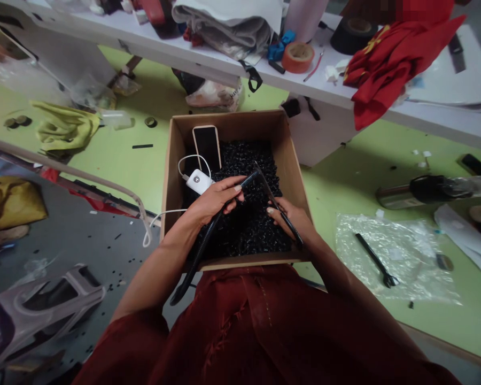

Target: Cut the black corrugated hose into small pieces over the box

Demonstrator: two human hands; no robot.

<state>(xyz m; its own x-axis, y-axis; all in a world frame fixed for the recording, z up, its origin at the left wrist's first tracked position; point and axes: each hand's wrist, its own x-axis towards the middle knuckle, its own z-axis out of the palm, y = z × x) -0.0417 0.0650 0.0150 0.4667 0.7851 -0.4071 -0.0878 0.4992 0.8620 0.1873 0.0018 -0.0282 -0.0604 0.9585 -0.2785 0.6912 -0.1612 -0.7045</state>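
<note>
My left hand (214,200) grips a black corrugated tube (202,248) that runs from above the box down past its front wall. My right hand (292,219) holds a slim black tool (278,206), whose tip crosses near the tube's upper end. Both hands are above a cardboard box (224,122) filled with small black plastic pieces (242,232). Inside the box, a white power bank (199,182) with a white cable lies near my left hand. A phone (207,147) leans against the back wall, its dark screen facing up.
A white table (240,67) runs along the back, holding a red cloth, tape rolls and fabric. On the green floor at right, a plastic bag (396,256) holds a black tool. A bent metal rail and yellow cloth lie at left.
</note>
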